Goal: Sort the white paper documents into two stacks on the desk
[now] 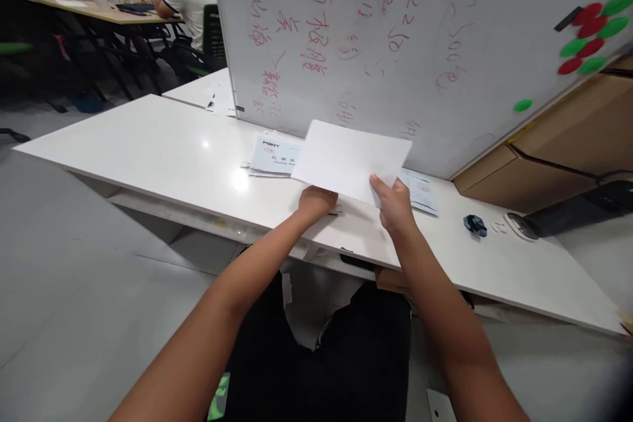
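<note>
A blank white sheet of paper (353, 157) is raised above the desk, tilted, in the grip of my right hand (394, 204). The right thumb lies on top of the sheet near its lower right edge. My left hand (316, 203) is close to the desk, under the sheet's near edge, with its fingers curled and partly hidden by the paper. A small thin object (336, 212) shows beside the left fingers, too small to name. Behind the sheet, at the left, lies a stack of printed report papers (273, 157). More printed papers (420, 192) lie at the right.
The white desk (163, 151) backs onto a whiteboard (435, 33) with red writing and magnets. Cardboard boxes (568, 125) stand at the right. A dark blue bunched item (475, 225) and a roll of tape (523, 226) lie on the right side. A person (190, 0) sits at another desk.
</note>
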Tool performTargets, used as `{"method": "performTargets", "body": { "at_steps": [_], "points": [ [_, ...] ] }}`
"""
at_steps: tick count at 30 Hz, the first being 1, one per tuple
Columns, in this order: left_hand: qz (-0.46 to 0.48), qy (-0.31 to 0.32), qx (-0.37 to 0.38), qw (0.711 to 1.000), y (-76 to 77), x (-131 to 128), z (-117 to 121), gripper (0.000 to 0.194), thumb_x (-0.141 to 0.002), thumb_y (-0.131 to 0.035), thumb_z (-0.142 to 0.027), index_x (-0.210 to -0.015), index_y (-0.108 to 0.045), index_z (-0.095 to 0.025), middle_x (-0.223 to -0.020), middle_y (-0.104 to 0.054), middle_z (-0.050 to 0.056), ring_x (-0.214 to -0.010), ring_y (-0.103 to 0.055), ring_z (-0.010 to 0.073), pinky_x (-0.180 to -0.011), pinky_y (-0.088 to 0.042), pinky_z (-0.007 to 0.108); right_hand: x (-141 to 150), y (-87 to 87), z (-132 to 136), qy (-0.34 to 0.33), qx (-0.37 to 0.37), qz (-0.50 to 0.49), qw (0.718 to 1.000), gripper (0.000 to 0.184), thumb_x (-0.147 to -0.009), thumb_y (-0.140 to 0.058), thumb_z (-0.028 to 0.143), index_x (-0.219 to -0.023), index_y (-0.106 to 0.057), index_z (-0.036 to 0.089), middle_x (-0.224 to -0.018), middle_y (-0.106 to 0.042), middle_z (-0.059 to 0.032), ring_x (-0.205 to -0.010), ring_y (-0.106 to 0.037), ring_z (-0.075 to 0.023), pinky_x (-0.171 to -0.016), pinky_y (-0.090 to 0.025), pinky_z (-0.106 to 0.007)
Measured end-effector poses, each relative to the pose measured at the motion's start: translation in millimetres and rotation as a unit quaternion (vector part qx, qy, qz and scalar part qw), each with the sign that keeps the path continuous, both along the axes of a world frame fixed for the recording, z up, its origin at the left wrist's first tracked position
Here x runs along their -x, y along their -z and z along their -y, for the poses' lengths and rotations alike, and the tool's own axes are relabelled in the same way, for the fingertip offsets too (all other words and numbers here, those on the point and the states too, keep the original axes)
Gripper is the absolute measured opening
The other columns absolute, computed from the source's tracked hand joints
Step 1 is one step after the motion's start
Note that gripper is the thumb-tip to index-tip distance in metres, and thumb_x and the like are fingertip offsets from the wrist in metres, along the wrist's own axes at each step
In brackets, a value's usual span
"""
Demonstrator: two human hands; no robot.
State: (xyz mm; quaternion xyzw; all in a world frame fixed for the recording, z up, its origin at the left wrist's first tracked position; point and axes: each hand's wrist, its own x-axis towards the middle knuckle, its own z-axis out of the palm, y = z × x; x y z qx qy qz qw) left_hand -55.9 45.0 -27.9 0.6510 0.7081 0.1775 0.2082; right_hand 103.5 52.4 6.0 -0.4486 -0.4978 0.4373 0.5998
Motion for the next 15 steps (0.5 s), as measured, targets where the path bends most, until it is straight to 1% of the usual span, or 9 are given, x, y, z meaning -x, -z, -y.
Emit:
{"method": "performTargets", "body": {
  "at_steps": [2,4,6,7,8,9,11,13,15],
  "points": [
    [-0.016,0.007,-0.039,0.999,0.6,-1.2,-0.1,0.032,-0.091,-0.037,-0.039,-0.102,-0.061,-0.020,-0.103,-0.067,0.010,-0.096,-0.061,0.0250,-0.080,-0.045,0.033,41.3,-12.7,-36.6,-0.058,-0.021,-0.004,0.998,0.042,-0.067,-0.075,0.038,-0.101,-0.063,0.016,-0.102,-0.071,-0.0059,-0.096,-0.065,-0.0212,-0.091,-0.050,-0.040],
    [-0.016,0.010,-0.056,0.998,0.5,-1.1,0.8,0.031,-0.092,-0.035,-0.038,-0.101,-0.060,-0.021,-0.098,-0.068,0.009,-0.090,-0.063,0.0240,-0.077,-0.046,0.033,79.9,-18.5,-69.7,-0.116,-0.008,0.012,0.993,0.039,-0.072,-0.072,0.037,-0.102,-0.061,0.016,-0.101,-0.071,-0.0062,-0.093,-0.065,-0.0205,-0.088,-0.051,-0.040],
    [-0.013,0.014,-0.046,0.999,-0.1,0.0,2.0,0.029,-0.092,-0.036,-0.036,-0.101,-0.059,-0.021,-0.095,-0.068,0.010,-0.087,-0.064,0.0247,-0.074,-0.046,0.034,112.0,-14.8,-94.6,-0.125,0.014,0.091,0.988,0.033,-0.078,-0.066,0.035,-0.103,-0.060,0.014,-0.101,-0.070,-0.0075,-0.092,-0.065,-0.0201,-0.086,-0.050,-0.039],
    [-0.010,0.016,-0.042,0.999,-0.4,0.8,2.5,0.030,-0.092,-0.035,-0.036,-0.102,-0.059,-0.021,-0.094,-0.068,0.010,-0.086,-0.064,0.0250,-0.073,-0.046,0.034,124.5,-10.3,-103.3,-0.112,0.036,0.165,0.979,0.032,-0.079,-0.064,0.035,-0.102,-0.060,0.013,-0.102,-0.069,-0.0092,-0.093,-0.064,-0.0213,-0.086,-0.049,-0.039],
    [-0.007,0.017,-0.036,0.999,-0.6,1.5,2.8,0.030,-0.092,-0.035,-0.036,-0.102,-0.059,-0.020,-0.092,-0.068,0.010,-0.084,-0.064,0.0252,-0.071,-0.046,0.034,134.4,-4.8,-109.7,-0.096,0.058,0.253,0.961,0.032,-0.080,-0.063,0.035,-0.102,-0.060,0.012,-0.103,-0.068,-0.0114,-0.095,-0.063,-0.0233,-0.086,-0.049,-0.040],
    [-0.005,0.021,-0.031,0.999,-0.5,2.1,2.8,0.031,-0.092,-0.035,-0.037,-0.103,-0.059,-0.020,-0.091,-0.068,0.010,-0.082,-0.065,0.0253,-0.070,-0.046,0.034,141.3,0.5,-114.0,-0.077,0.073,0.347,0.932,0.034,-0.079,-0.064,0.036,-0.102,-0.060,0.011,-0.105,-0.066,-0.0140,-0.097,-0.062,-0.0260,-0.087,-0.047,-0.041],
    [-0.007,0.029,-0.022,0.999,0.4,2.7,1.9,0.033,-0.092,-0.035,-0.038,-0.102,-0.059,-0.019,-0.090,-0.068,0.011,-0.081,-0.065,0.0255,-0.069,-0.046,0.035,145.2,8.0,-118.5,-0.037,0.059,0.507,0.859,0.042,-0.079,-0.064,0.040,-0.107,-0.058,0.009,-0.110,-0.062,-0.0193,-0.102,-0.059,-0.0312,-0.089,-0.044,-0.045],
    [-0.016,0.035,-0.022,0.999,2.1,2.6,0.0,0.033,-0.092,-0.035,-0.038,-0.100,-0.060,-0.019,-0.093,-0.068,0.011,-0.084,-0.064,0.0260,-0.071,-0.046,0.035,133.5,9.1,-120.3,0.007,-0.001,0.589,0.808,0.051,-0.083,-0.058,0.046,-0.115,-0.053,0.007,-0.115,-0.058,-0.0229,-0.106,-0.056,-0.0341,-0.089,-0.042,-0.047],
    [-0.026,0.038,-0.036,0.998,4.0,2.1,-1.9,0.032,-0.092,-0.035,-0.036,-0.100,-0.060,-0.019,-0.096,-0.067,0.011,-0.089,-0.063,0.0265,-0.074,-0.046,0.036,104.4,6.7,-120.1,0.042,-0.057,0.614,0.786,0.055,-0.088,-0.046,0.051,-0.120,-0.050,0.007,-0.120,-0.054,-0.0238,-0.109,-0.053,-0.0347,-0.089,-0.042,-0.048]
  ]
}}
